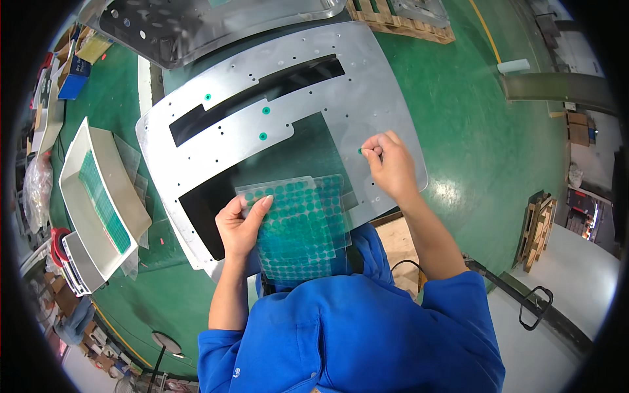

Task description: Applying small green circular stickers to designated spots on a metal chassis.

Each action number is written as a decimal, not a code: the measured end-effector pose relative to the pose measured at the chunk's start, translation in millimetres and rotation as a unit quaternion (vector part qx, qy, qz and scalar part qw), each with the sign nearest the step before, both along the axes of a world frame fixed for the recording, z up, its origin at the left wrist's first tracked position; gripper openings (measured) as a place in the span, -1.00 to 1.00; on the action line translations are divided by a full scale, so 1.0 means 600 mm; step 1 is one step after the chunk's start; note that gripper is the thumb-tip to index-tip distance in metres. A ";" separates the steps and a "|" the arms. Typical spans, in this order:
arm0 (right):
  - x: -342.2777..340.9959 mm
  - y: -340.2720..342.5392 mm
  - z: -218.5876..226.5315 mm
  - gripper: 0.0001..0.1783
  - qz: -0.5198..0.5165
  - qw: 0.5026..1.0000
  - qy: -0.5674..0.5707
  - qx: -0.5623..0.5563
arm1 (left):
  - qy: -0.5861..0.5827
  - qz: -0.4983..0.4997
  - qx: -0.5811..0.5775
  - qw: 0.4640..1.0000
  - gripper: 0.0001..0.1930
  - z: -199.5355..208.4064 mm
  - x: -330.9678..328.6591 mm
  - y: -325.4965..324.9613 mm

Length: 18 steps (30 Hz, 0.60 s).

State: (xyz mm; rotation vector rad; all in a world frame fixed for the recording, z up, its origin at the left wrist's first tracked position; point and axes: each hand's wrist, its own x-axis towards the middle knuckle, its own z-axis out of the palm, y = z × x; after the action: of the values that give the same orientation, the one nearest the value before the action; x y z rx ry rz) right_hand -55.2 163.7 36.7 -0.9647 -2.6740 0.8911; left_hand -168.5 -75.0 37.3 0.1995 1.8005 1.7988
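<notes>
My left hand (241,224) is closed on clear sheets of round green stickers (298,226), thumb on top, held over the near part of a metal panel. Between the thumb and fingertips of my right hand (390,162) is a small green sticker (360,151), just above or touching the panel's right side; I cannot tell which. The grey metal panel (380,85) has small holes, a long slot and a larger cut-out. Green stickers with dark centres lie on it: one beyond the slot (208,97) and two nearer (266,111), (263,136).
At the left stands a cream plastic bin (141,219) with green sticker sheets inside. A dark metal piece (216,33) sits beyond the panel. A wooden pallet (409,27) is on the green floor at the back, and a dark rail with a handle (536,308) lies at the right.
</notes>
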 end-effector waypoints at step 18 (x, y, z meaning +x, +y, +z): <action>-0.019 0.033 0.023 -0.67 -0.011 0.990 -0.081 -0.116 | 0.011 0.070 -0.028 0.997 -0.91 0.024 0.024 -0.003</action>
State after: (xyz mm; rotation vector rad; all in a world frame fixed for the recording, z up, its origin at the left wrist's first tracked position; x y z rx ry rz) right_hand -66.7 183.2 50.4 -1.1595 -2.7295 1.1883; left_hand -154.3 -76.7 52.0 0.0715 1.9197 1.8449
